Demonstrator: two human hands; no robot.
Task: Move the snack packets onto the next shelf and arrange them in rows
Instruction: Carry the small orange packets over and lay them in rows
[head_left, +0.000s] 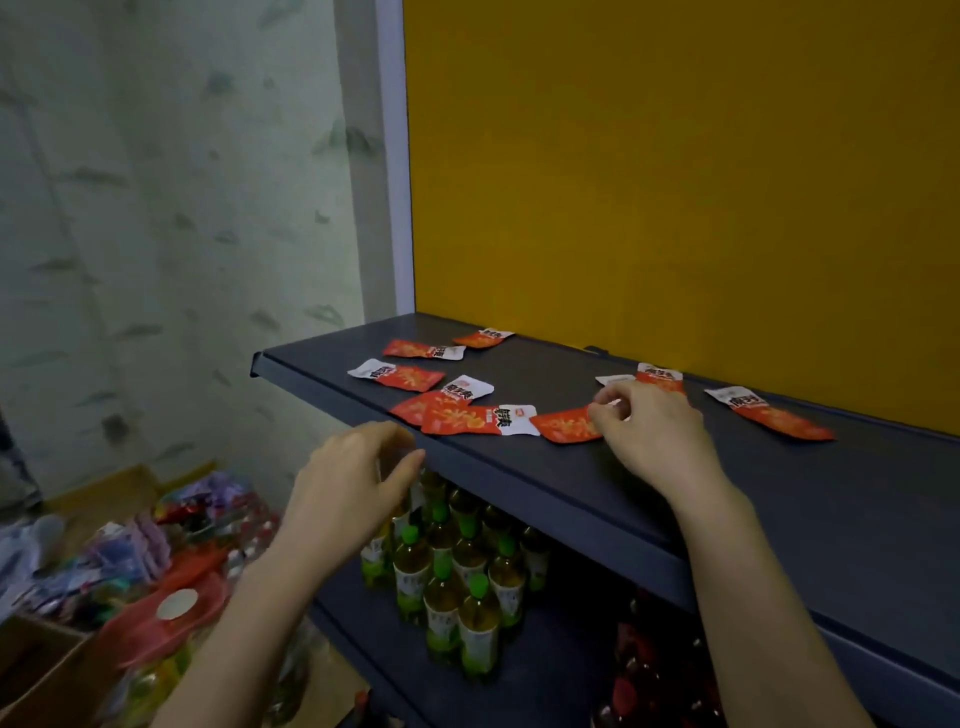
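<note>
Head view. Beyond both hands a dark shelf (571, 369) runs along a yellow back panel (675, 156). Red-and-white snack packets (397, 375) lie flat and scattered on it, not in rows. Several lie up and away from the left hand, and two of them overlap near the front lip, just above its fingertips. One lone packet (774, 413) lies off to the right of the right hand, and another packet (660, 375) is half hidden behind its knuckles.

Directly behind the left hand, green-capped bottles (441, 582) stand packed on the level below. Darker red bottles (639, 670) stand beneath the right forearm. Left of the left forearm a blurred heap of wrapped goods (171, 561) and a cardboard box (36, 670) sit on the floor.

The left hand (358, 478) hovers just below the shelf's front lip, fingers loosely curled, thumb toward the lip, with nothing in it. The right hand (654, 436) reaches over the shelf, its forearm crossing the front edge. Its thumb and fingertips pinch the end of a red pinched packet (569, 423) that lies flat just left of them.
</note>
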